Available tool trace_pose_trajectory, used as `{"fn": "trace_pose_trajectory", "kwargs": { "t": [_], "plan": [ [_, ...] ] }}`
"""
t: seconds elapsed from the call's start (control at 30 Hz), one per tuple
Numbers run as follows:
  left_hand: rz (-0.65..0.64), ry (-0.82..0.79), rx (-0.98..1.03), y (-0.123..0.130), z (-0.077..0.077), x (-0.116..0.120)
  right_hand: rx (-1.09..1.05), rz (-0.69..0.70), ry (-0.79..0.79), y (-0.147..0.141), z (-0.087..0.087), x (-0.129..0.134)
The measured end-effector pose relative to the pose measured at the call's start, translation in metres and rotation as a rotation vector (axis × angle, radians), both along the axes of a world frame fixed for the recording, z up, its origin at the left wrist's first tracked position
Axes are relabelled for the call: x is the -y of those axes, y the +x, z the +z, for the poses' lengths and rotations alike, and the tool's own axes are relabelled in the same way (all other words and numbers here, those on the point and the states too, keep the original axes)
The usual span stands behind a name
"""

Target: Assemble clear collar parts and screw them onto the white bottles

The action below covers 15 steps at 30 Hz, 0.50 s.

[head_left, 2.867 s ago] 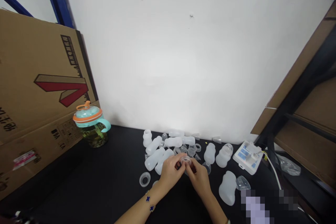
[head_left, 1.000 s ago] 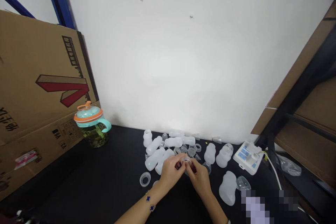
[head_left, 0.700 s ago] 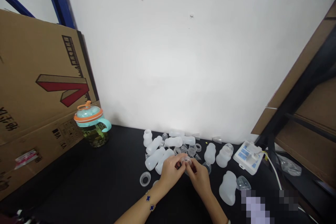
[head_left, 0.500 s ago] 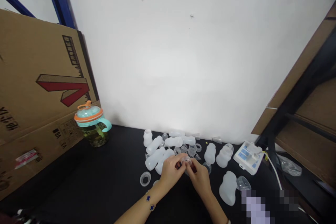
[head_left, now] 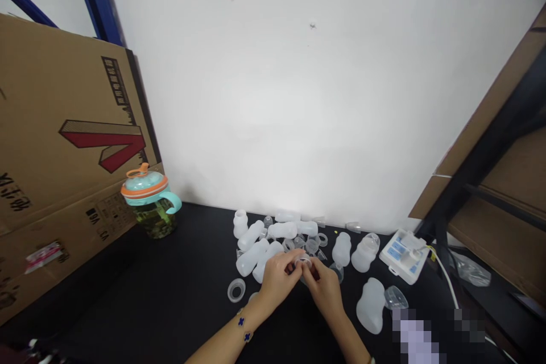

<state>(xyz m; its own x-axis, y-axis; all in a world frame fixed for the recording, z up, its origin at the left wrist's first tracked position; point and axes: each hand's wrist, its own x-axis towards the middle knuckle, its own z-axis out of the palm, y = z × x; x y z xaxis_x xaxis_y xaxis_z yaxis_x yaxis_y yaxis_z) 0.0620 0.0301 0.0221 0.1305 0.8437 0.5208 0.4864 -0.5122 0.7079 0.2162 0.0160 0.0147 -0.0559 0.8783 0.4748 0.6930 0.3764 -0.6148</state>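
Observation:
Together, my left hand [head_left: 279,274] and my right hand [head_left: 323,286] pinch a small whitish bottle collar ring [head_left: 303,260] between their fingertips. Whether a nipple sits inside the ring is too small to make out. Just behind my hands lies a heap of frosted baby bottles [head_left: 252,257], clear nipples and rings. A loose collar ring [head_left: 236,290] lies on the black table left of my left wrist. To the right of my right hand, a frosted bottle [head_left: 370,306] lies beside a clear cap [head_left: 396,298]. Farther back, a capped bottle [head_left: 365,252] leans over.
A jug with a turquoise and orange lid [head_left: 149,202] stands at the left, by a large cardboard box [head_left: 63,125]. At the right a white power strip [head_left: 405,256] with a cable lies near a black metal frame. A white wall [head_left: 298,96] rises behind the table.

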Motion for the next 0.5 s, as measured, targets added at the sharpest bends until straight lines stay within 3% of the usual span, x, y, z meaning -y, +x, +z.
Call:
{"fn": "trace_pose_trajectory", "kwargs": {
  "t": [0.5],
  "plan": [
    [0.017,0.059,-0.077,-0.0016,0.0046,0.003,-0.004,0.017,-0.017,-0.0012,0.004,0.0013]
  ]
}}
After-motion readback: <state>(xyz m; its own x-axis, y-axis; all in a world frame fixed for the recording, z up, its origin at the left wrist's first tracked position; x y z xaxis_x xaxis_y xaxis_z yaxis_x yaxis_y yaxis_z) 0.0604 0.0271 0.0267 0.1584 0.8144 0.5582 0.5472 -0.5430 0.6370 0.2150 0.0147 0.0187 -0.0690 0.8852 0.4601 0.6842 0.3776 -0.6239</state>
